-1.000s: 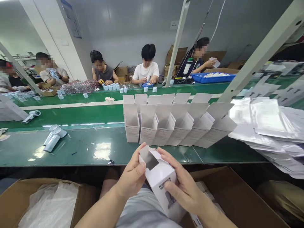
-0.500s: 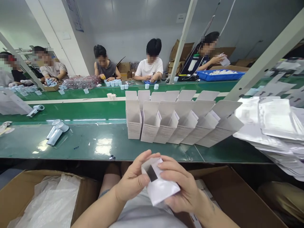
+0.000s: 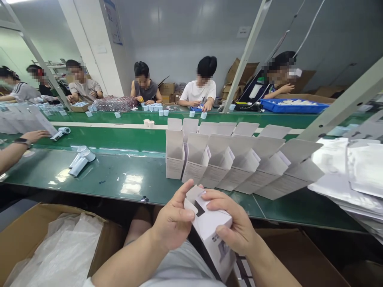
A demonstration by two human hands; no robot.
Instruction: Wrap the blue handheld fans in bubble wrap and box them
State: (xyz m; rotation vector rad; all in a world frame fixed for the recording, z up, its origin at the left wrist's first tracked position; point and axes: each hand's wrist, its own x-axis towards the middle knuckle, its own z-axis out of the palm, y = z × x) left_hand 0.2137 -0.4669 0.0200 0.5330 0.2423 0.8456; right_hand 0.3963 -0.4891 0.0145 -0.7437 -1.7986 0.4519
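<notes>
Both my hands hold a small white carton (image 3: pixel 214 231) over my lap, just below the green bench's front edge (image 3: pixel 119 193). My left hand (image 3: pixel 173 219) grips its left side, thumb on the open end flap. My right hand (image 3: pixel 235 227) wraps the right side, fingers pressing the top flaps. The carton's near end is partly open, with a dark gap showing. A row of several upright white cartons (image 3: pixel 221 163) with raised lids stands on the bench right behind my hands.
Stacked white pouches (image 3: pixel 347 175) lie at the right. A cardboard box with plastic film (image 3: pixel 56 247) sits lower left. Silver-blue devices (image 3: pixel 79 159) lie on the bench left. A neighbour's forearm (image 3: pixel 18 149) reaches in from the left. Several people work across the belt.
The carton has turned in my hands, its printed side now facing down-right, and my fingers have shifted on the end flaps. The view swung left, bringing a neighbour's arm into sight.
</notes>
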